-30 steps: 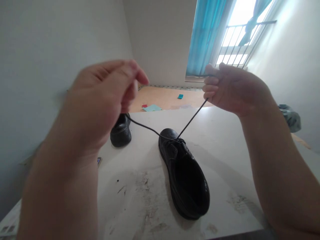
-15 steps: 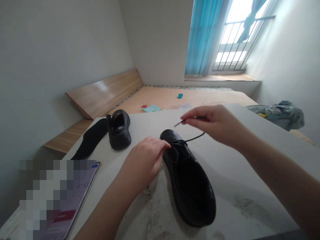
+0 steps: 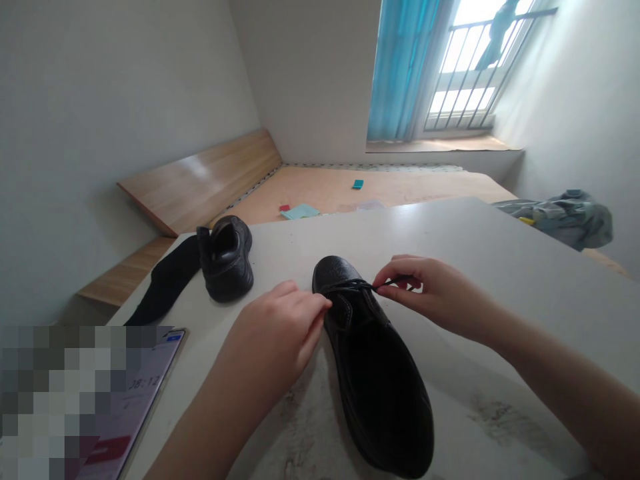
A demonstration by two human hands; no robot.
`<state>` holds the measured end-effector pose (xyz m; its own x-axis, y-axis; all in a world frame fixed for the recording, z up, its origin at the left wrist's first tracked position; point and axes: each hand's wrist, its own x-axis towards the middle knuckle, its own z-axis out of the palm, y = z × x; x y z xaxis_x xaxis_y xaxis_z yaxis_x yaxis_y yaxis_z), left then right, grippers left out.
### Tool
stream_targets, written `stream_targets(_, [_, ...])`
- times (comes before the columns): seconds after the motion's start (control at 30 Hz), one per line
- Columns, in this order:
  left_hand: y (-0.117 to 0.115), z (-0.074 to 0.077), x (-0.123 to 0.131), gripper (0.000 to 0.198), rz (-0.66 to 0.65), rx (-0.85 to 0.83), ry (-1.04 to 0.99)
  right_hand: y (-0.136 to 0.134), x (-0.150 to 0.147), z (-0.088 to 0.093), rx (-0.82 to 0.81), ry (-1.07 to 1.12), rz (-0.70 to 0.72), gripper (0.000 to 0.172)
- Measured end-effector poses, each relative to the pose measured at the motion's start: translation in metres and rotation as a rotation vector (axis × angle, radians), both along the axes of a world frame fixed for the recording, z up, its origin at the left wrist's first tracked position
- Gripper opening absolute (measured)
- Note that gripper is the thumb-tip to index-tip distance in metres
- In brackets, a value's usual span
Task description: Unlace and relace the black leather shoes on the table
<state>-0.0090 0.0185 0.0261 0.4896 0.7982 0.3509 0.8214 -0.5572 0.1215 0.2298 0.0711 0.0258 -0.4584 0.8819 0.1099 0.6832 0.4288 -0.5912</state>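
Note:
A black leather shoe [image 3: 373, 373] lies on the white table [image 3: 480, 267], toe pointing away from me. My left hand [image 3: 275, 337] rests against the shoe's left side by the eyelets, fingers curled and pinched together. My right hand [image 3: 433, 293] pinches the thin black shoelace [image 3: 357, 285] just right of the eyelets, holding it low and close to the shoe. A second black shoe [image 3: 226, 259] stands further back on the left, its heel toward me.
A black insole [image 3: 163, 283] lies left of the second shoe. A phone [image 3: 127, 407] sits at the table's near left edge. Behind the table are wooden boards, small coloured items on the floor, a crumpled grey-green cloth [image 3: 567, 217] at right, and a barred window with blue curtain.
Both hands came down from high, taut pulls on the lace ends to the shoe's eyelets. The right hand has slid in along the lace, now pinching it right by the shoe.

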Motion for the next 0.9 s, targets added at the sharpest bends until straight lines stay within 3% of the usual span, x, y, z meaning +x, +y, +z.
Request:
stream_targets(0.13, [0.001,-0.003,0.001,0.016,-0.034,0.109,0.019,-0.002,0.003,0.0,0.033,-0.056,-0.019,0.013])
stream_targets(0.27, [-0.001,-0.004,0.005,0.018,-0.068,0.202,0.034,-0.007,0.008,0.005,0.011,-0.071,0.087,0.007])
stream_targets(0.4, [-0.003,-0.008,0.007,0.027,-0.084,0.269,0.053,-0.007,0.012,0.006,0.091,-0.131,0.167,0.006])
stream_targets(0.73, [-0.003,-0.011,0.011,0.04,-0.094,0.063,0.043,-0.01,0.003,-0.002,0.394,-0.167,0.213,0.008])
stream_targets(0.9, [-0.003,-0.01,0.015,0.038,-0.086,-0.028,-0.03,-0.011,0.002,-0.002,0.321,-0.096,0.23,0.012])
